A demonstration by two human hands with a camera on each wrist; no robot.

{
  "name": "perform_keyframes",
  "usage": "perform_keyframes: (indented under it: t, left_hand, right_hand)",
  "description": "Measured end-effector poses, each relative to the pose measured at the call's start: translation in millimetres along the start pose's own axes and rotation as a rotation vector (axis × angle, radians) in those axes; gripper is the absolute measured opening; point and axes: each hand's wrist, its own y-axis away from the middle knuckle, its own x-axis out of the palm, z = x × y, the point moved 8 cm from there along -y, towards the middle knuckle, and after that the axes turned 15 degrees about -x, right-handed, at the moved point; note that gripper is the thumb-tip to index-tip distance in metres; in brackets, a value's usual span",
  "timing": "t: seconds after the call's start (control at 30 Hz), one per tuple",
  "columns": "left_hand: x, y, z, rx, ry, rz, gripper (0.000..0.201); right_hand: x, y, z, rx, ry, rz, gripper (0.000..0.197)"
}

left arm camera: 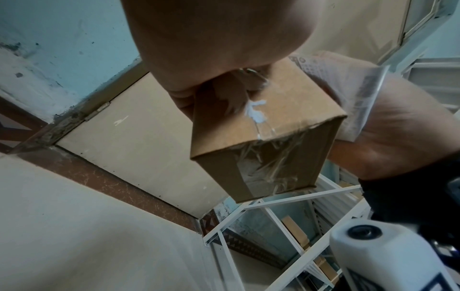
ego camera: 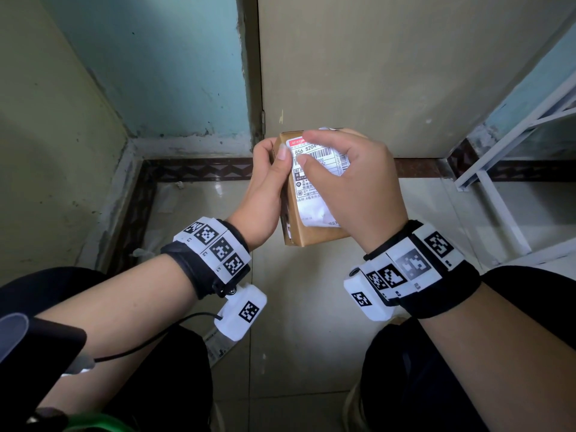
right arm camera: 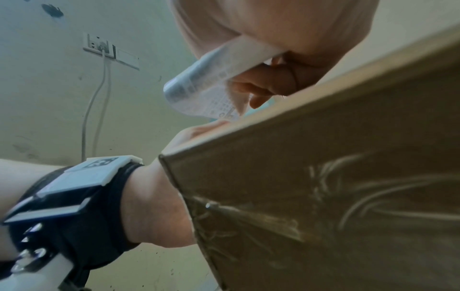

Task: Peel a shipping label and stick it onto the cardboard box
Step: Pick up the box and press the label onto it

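One cardboard box [ego camera: 314, 232] is held up in the air in front of the person, and everything here sits around it. On its left side the left hand [ego camera: 268, 185] grips it, thumb lying on the top face at the label's left edge. From the head view, one shipping label [ego camera: 307, 194] lies over the box's top face, with its near end lifted and curled. The right hand [ego camera: 352, 185], to the right of the box, has its fingers curled over the label and pinches it against the box.

The left wrist view alone shows the underside of the box [left arm camera: 261, 126], with clear tape and a white smear, and left fingers [left arm camera: 231, 94] wrapped beneath it; a white metal rack [left arm camera: 286, 216] stands below and right of the box.

The right wrist view alone shows the label [right arm camera: 206, 88] bowed away from the box's edge [right arm camera: 323, 177], plus one wall socket [right arm camera: 102, 46] with a cable, far left of the box.
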Motion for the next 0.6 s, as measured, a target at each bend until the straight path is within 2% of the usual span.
perform_keyframes:
  t: [0.33,0.43,0.6]
  left_hand:
    - [0.3,-0.6,-0.5,-0.006,0.004,-0.013,0.042]
    - [-2.5,-1.2,-1.1,-0.004,-0.009,-0.037,0.036]
    - [-3.5,0.1,-2.4,0.001,-0.056,-0.045,0.049]
  right_hand:
    - [-0.7,-0.1,-0.5,-0.009,0.014,-0.013,0.027]
    - [-0.9,0.1,-1.0,-0.015,0.020,-0.016,0.027]
    - [-0.2,0.4,-0.5,-0.029,0.037,-0.005,0.028]
